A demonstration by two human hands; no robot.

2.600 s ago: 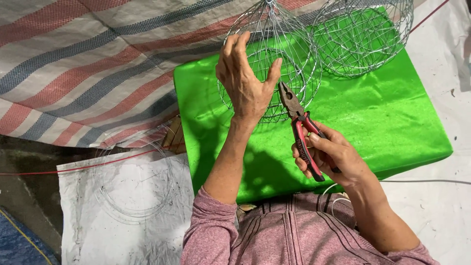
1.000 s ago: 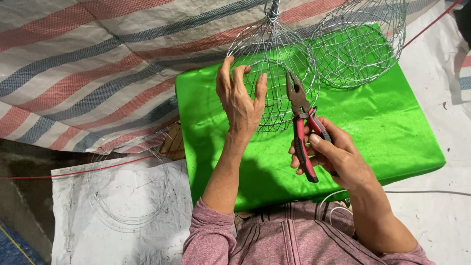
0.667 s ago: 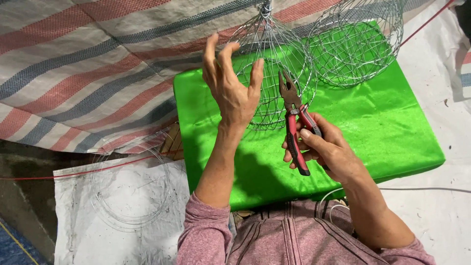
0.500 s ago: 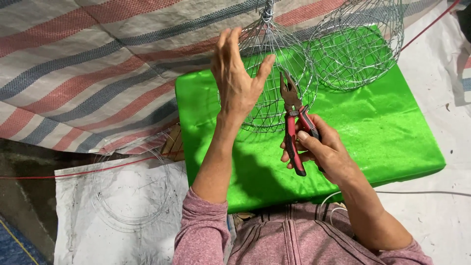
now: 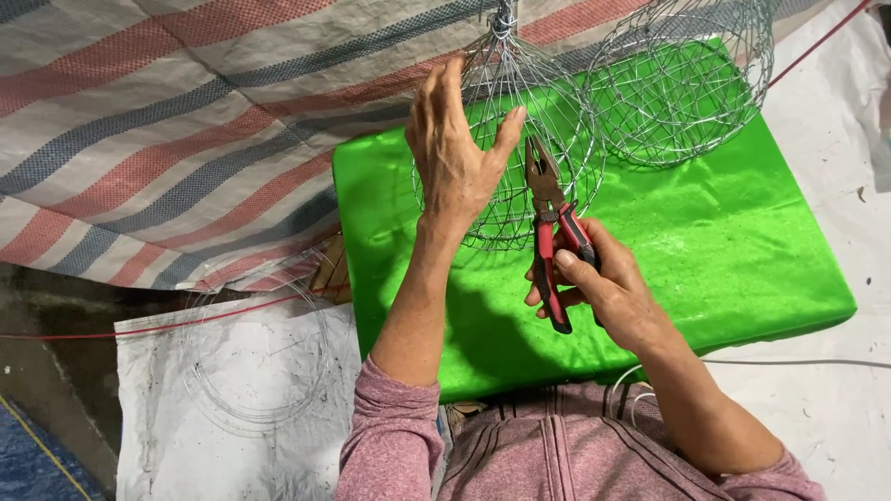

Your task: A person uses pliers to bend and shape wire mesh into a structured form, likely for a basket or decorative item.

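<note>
My left hand (image 5: 455,158) steadies the round silver wire-mesh basket (image 5: 520,148) with fingers spread; my right hand (image 5: 599,288) grips red-handled pliers (image 5: 549,232), whose tip could slip off thin wire.

Bright green cloth-covered pad (image 5: 742,250) serves as the work surface. Behind it and to its left, a red, blue and white striped tarpaulin (image 5: 167,139). Left of the pad, below the tarpaulin: white sheet (image 5: 158,417) on dark floor (image 5: 46,390). Right of pad: pale, speckled ground (image 5: 835,417). Even lighting.
</note>
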